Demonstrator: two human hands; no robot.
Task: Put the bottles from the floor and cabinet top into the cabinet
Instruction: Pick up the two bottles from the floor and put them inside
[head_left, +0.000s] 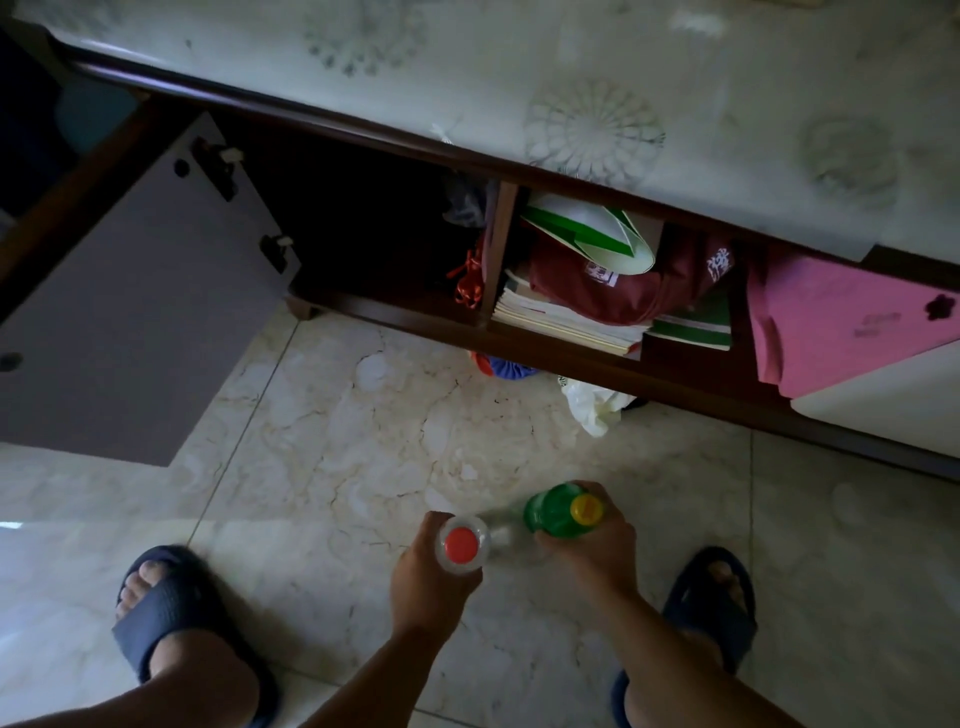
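My left hand (426, 582) grips a clear bottle with a red cap (461, 543), seen from above over the marble floor. My right hand (592, 545) grips a green bottle with a yellow cap (558, 512) just to its right. Both bottles stand upright and almost touch. Ahead lies the dark wooden cabinet (415, 312), its left door (130, 312) swung open onto a dark left compartment. The cabinet top (571, 78) carries a pale flower-patterned cover with no bottle showing on it.
The cabinet's right compartment holds stacked papers (566, 317), a maroon cloth (613, 280) and a pink cloth (831, 322). A white plastic bag (592, 405) and a blue object (506, 370) lie under the cabinet edge. My feet in dark slippers (171, 613) flank my arms.
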